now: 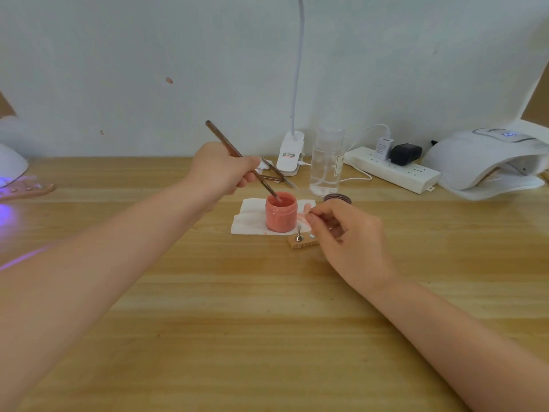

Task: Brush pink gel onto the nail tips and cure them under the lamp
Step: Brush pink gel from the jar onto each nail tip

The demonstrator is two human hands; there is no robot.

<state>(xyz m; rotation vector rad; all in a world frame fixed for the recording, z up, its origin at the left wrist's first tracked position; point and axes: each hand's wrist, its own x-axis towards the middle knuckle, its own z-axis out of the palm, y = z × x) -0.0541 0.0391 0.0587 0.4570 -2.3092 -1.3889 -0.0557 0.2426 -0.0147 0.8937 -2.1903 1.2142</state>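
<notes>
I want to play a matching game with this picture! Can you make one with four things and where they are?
Things:
1. brush
2. gel jar
3. nail lamp
4. clear bottle

Places:
A. far right on the table
B. standing on the white tissue
C. in the left hand, tip in the jar
D. behind the jar, near the power strip

Pairs: 1-C, 2-B, 3-A, 4-D
</notes>
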